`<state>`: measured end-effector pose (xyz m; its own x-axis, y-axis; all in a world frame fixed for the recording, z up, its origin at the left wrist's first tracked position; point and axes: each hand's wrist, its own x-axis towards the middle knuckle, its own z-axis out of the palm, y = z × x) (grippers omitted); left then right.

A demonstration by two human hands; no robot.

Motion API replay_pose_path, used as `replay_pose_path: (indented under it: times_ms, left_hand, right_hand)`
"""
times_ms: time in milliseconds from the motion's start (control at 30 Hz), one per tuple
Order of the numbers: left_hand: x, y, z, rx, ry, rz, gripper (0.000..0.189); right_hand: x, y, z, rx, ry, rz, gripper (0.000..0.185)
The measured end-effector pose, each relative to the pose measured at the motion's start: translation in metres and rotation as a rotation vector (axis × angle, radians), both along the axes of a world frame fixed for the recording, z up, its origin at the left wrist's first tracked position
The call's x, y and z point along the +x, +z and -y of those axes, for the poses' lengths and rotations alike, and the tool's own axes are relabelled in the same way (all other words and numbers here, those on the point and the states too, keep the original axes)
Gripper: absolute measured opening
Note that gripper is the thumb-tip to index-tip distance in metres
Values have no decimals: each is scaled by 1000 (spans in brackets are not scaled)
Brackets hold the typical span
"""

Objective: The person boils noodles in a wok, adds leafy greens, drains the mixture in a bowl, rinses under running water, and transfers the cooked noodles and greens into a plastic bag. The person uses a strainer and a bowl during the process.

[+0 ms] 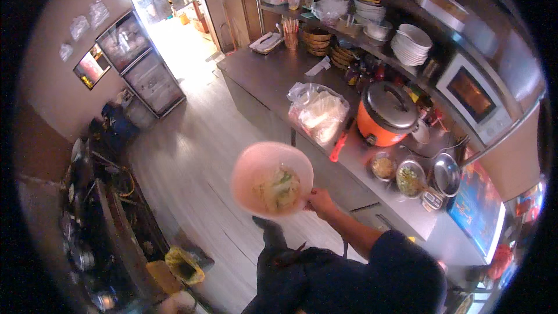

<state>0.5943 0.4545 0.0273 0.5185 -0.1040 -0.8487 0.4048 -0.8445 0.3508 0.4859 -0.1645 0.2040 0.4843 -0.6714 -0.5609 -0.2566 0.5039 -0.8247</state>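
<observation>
My right hand (320,203) grips the rim of a pink plastic bowl (253,161), holding it out over the floor. Inside lies pale food with green pieces (281,187), too blurred to name more exactly. The bowl tilts so that its inside faces me, and it is beside the front of the steel counter (266,80). My left hand is out of view. Nearest on the counter are a red-handled tool (339,146) and a clear plastic bag (318,113) with pale contents.
An orange rice cooker (381,126) stands on the counter near metal bowls of chopped food (409,179). Stacked white bowls (410,46) and a microwave (473,91) occupy the shelf. A yellow-lined bin (185,266) stands left, beside a dark stove-like unit (100,226). A bright doorway (183,43) is beyond.
</observation>
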Motion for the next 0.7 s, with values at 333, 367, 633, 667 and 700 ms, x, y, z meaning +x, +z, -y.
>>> replay_pose_path:
  times_ms: [333,367,633,667,700]
  left_hand:
    - [431,64,279,-450,161,56,35]
    - [480,83,305,-611,266,48,35]
    - [743,118,374,-632,403,138,41]
    - [742,109,351,-543,453,138,41]
    - [731,97,327,-456,511,127,42]
  right_hand:
    - [297,-9,207,14,-375,55,11]
    - [323,-9,231,7,-416,56,11]
    - [479,-48,383,-76,-718,148,8]
    - [482,-46,382,-375,-460,312,11]
    - [504,-44,397,-134,-541,277,18]
